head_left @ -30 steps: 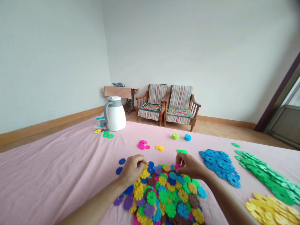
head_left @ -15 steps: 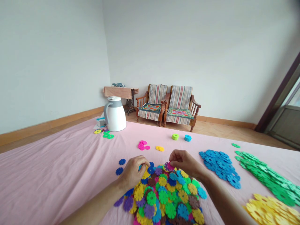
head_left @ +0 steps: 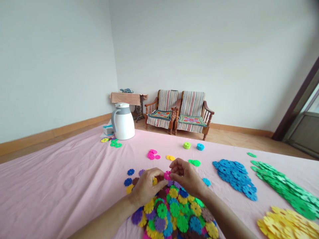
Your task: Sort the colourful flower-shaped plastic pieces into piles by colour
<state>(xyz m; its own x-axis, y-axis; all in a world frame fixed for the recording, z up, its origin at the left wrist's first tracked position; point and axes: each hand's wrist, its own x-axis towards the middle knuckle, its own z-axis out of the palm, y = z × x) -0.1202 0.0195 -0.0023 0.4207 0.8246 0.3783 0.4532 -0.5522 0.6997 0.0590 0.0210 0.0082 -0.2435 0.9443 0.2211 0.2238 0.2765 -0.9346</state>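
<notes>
A pink snowflake disc [head_left: 167, 175] stands between my two hands, above the front heap. My left hand [head_left: 147, 186] is curled, with its fingertips at the disc's left edge. From the other side, my right hand [head_left: 186, 176] has its thumb and fingertips at the right edge; both hands appear to pinch it. Below them lies a mixed heap of snowflake discs [head_left: 174, 209] in green, yellow, purple, blue, brown and pink. Its far part is partly hidden by my hands. A yellow disc [head_left: 155, 181] shows in the gap of my left hand.
Blue discs [head_left: 233, 176], green discs [head_left: 281, 186] and yellow discs [head_left: 286, 222] lie in piles at right. Small pink [head_left: 151, 154], yellow [head_left: 170, 158] and green groups [head_left: 194, 162] lie beyond my hands. A white jug [head_left: 124, 124] stands at the pink cloth's [head_left: 74, 179] far left.
My right hand has moved left with the pink disc, meeting my left hand, which has shifted slightly right. The green group and a light blue disc are now uncovered at right.
</notes>
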